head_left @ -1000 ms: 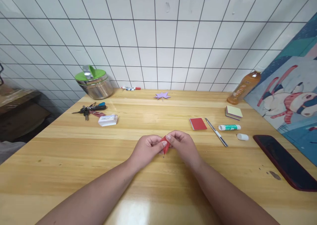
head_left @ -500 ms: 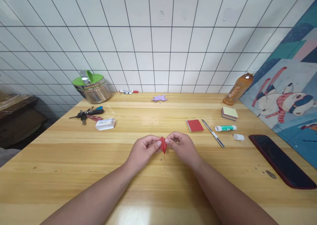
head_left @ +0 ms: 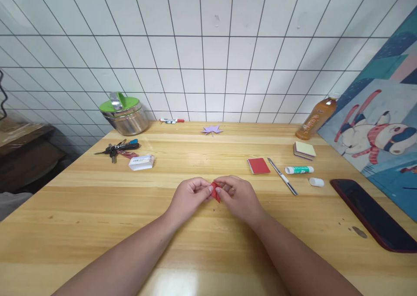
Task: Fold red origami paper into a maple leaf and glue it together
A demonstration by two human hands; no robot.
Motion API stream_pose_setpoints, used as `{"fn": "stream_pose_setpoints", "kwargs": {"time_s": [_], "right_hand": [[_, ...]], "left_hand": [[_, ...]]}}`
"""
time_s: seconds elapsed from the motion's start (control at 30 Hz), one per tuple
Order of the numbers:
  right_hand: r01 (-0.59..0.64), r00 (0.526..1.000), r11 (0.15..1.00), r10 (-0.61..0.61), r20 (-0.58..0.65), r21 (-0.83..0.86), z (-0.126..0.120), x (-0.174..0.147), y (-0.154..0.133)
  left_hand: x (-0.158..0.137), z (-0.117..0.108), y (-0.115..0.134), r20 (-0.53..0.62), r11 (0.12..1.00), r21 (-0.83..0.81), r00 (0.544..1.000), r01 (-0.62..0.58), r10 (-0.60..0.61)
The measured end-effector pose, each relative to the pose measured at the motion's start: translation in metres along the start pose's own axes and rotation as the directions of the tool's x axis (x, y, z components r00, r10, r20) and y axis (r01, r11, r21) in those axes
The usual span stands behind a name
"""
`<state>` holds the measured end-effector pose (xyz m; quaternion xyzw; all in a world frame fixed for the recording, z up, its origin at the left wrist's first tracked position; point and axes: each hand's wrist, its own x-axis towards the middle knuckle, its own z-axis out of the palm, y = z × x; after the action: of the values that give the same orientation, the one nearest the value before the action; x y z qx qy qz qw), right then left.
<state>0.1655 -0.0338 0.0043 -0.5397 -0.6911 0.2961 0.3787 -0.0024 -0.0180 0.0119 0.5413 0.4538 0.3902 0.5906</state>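
A small folded piece of red paper (head_left: 215,192) is held between my two hands over the middle of the wooden table (head_left: 130,217). My left hand (head_left: 192,195) pinches its left side with thumb and fingers. On the other side, my right hand (head_left: 237,195) has its thumb on the front of the paper and its fingers curled behind the upper edge. The fingers hide much of the folds. Beyond my right hand lies a stack of red square paper (head_left: 259,166), with a utility knife (head_left: 282,177) beside it.
A purple paper leaf (head_left: 212,130) and a marker (head_left: 172,121) lie near the tiled wall. At left are a lidded steel pot (head_left: 128,118), keys (head_left: 119,148) and a white box (head_left: 141,162). Rightward are a glue stick (head_left: 299,170), its cap (head_left: 316,182), paper pad (head_left: 304,150), bottle (head_left: 316,118) and phone (head_left: 374,215).
My right thumb has slid down and inward on the red paper, and my right fingers now reach over its top. The whole view has shifted slightly.
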Motion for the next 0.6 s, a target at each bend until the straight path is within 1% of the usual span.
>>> {"fn": "stream_pose_setpoints", "kwargs": {"time_s": [0.13,0.27,0.37,0.53,0.6], "right_hand": [[-0.060,0.998,0.991,0.059,0.011,0.119,-0.0004,0.0002,0.0002],[-0.063,0.998,0.993,0.064,-0.003,0.104,-0.0015,0.0015,0.0008],[-0.069,0.998,0.995,0.069,0.008,0.069,-0.0011,0.0016,0.0014],[-0.073,0.997,0.993,0.072,0.016,0.091,-0.0009,0.0016,-0.0037],[-0.069,0.998,0.991,0.067,0.017,0.116,-0.0015,0.0024,-0.0051]], "left_hand": [[0.0012,0.0012,0.0006,0.007,0.998,-0.056,1.000,0.017,-0.016],[0.0012,0.0020,-0.0004,-0.011,0.991,-0.124,0.998,0.059,-0.061],[0.0018,0.0025,-0.0024,0.008,0.989,-0.116,0.995,0.097,-0.097],[0.0029,0.0028,-0.0048,0.006,0.997,-0.053,0.998,0.062,-0.061],[0.0025,0.0025,-0.0036,0.005,0.997,-0.044,0.998,0.065,-0.065]]}}
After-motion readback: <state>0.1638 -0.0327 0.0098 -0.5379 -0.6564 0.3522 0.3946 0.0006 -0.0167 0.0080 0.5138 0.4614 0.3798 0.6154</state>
